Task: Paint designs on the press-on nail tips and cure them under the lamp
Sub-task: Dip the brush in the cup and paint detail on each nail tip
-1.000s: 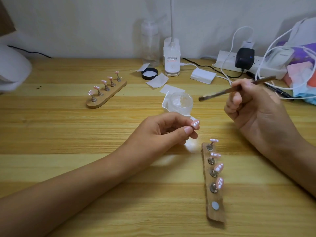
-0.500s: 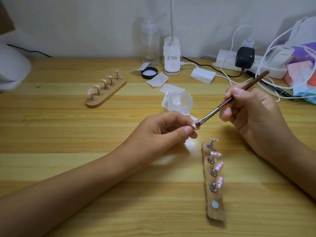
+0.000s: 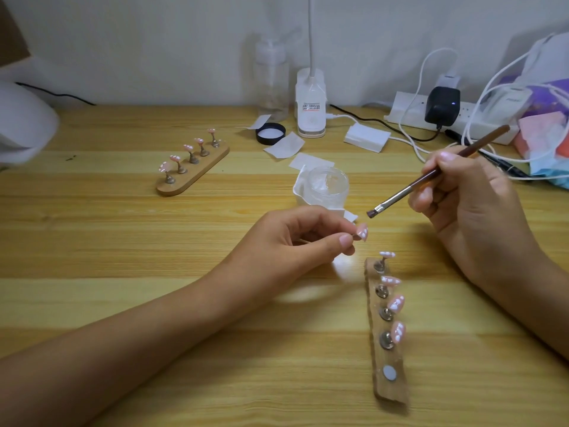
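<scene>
Above the near holder (image 3: 389, 391), left hand (image 3: 286, 241) pinching a nail tip (image 3: 362, 233), right hand (image 3: 468, 208) gripping a brush (image 3: 397, 197), gap between bristles and tip, its stem mostly hidden

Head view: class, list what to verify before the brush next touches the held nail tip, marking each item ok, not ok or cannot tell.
1. Nail tip pinched in the left hand, painted face showing: ok.
2. Brush gripped by the right hand: ok.
3. Bristles close to the tip but apart from it: ok.
4. Gel on the bristles: cannot tell.
5. Free spot on the near holder for the tip: ok, its end magnet is bare.
</scene>
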Motion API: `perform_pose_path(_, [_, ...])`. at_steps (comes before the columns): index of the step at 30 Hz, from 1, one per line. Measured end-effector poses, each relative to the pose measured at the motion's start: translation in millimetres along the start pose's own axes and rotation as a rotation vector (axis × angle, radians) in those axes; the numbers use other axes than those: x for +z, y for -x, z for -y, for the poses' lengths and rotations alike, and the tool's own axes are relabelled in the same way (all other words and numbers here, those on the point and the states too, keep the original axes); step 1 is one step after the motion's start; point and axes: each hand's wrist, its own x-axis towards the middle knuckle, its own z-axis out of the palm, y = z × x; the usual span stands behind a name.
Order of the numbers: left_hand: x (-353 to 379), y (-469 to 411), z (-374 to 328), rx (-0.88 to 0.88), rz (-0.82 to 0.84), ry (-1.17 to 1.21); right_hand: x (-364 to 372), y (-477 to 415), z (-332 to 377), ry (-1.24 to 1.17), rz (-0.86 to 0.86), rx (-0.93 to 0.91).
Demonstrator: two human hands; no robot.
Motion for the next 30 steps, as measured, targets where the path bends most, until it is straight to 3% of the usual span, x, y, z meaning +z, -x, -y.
perform_pose_path(6, [0.4,0.3,-0.7,-0.01,-0.012,-0.007,0.9,3.4,0.6,0.03,0.123,0.028])
perform_pose_path(15, [0.1,0.3,-0.3,-0.011,0.003,-0.047,0.1,1.0,-2.4,0.077,-0.016,0.03])
perform_pose_path(22, [0.9,-1.1,-0.3,-0.028,-0.03,-0.024,3.0,4.2,0.0,0.049,0.12,0.056])
perform_pose_path(30, [-1.2,-0.1,-0.4,-0.011,-0.028,-0.001,0.9,0.0,-2.7,0.083,-0.036,0.053])
